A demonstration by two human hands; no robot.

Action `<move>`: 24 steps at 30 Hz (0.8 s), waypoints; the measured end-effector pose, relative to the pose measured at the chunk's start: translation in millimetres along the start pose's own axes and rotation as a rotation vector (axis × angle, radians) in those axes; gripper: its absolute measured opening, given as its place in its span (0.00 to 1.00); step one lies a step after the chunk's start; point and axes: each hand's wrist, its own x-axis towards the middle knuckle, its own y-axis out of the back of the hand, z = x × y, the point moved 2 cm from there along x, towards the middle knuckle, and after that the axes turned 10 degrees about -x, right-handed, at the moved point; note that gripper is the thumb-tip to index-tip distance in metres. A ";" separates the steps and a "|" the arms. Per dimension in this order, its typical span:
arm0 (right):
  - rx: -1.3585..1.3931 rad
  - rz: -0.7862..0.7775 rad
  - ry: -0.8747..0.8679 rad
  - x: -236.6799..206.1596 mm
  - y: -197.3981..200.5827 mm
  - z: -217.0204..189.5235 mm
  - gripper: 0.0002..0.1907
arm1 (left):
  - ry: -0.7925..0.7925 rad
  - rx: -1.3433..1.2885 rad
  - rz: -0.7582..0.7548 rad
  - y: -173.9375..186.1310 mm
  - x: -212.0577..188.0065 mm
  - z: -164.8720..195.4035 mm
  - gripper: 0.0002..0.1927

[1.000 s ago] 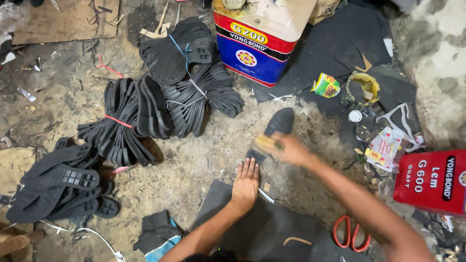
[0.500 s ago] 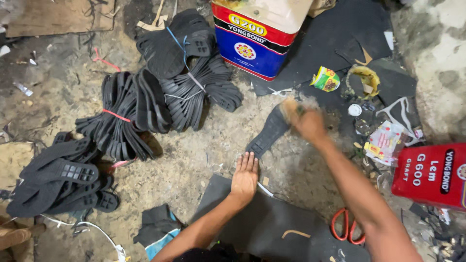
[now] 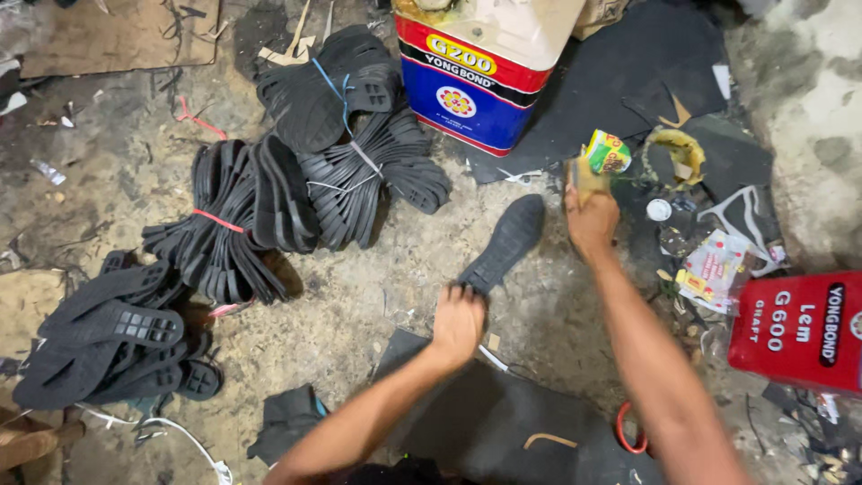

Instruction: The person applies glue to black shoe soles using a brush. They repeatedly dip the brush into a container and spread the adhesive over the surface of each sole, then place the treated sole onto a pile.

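Left hand (image 3: pixel 459 321) presses heel end of black shoe sole (image 3: pixel 503 242) flat on dirt floor (image 3: pixel 359 296). Right hand (image 3: pixel 590 218), well apart, closed on yellowish brush (image 3: pixel 584 176) near small glue tin (image 3: pixel 608 151). Risk: sole slips under light grip; glue drips on floor; tin tips if knocked.

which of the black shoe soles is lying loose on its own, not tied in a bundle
The single black sole on the ground between the hands, its near end under the left hand. The other soles sit in tied bundles or in a pile further left.
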 end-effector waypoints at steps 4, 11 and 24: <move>0.722 0.140 -0.325 -37.6 6.2 -7.5 0.15 | -0.090 -0.330 0.544 53.3 76.1 10.4 0.16; 0.752 0.106 -0.676 -106.6 15.7 -13.8 0.15 | 0.061 -0.494 0.485 82.7 141.2 23.5 0.31; 0.891 0.115 -0.672 -102.3 16.2 17.3 0.14 | 0.237 -1.508 0.536 60.5 4.5 7.2 0.24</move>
